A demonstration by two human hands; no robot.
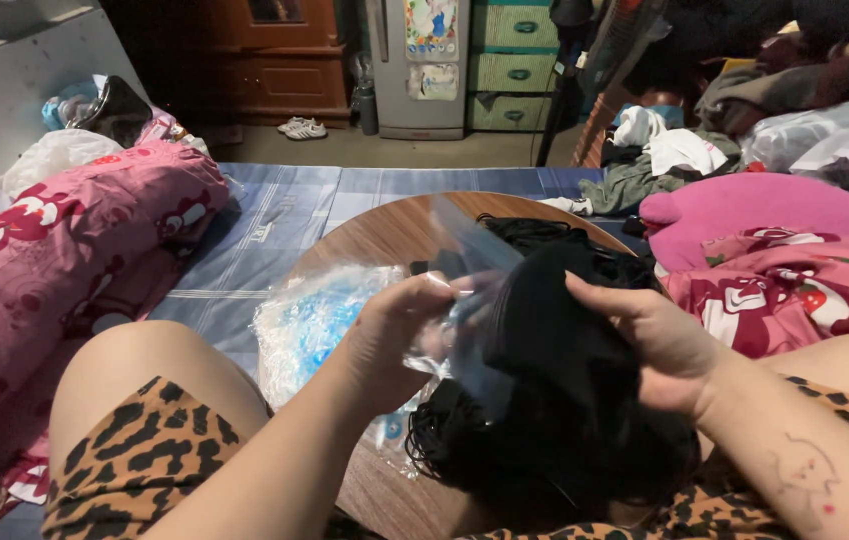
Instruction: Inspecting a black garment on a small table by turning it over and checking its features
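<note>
1. A round wooden table (385, 225) sits in the middle of the frame, on a blue sheet (275, 215).
2. A long pink pillow (65, 240) lies at the left.
3. A big pile of black stuff (555, 440) rests low in the middle, just under both hands.
4. A heap of clear bags (310, 320) lies on the table, left of the hands.
5. The right hand (660, 345) comes in from the lower right, fingers curled shut around a black piece (555, 320).
6. The left hand (395, 330) reaches up from the bottom, pinching a clear plastic bag (465, 270) that the black piece is touching.
</note>
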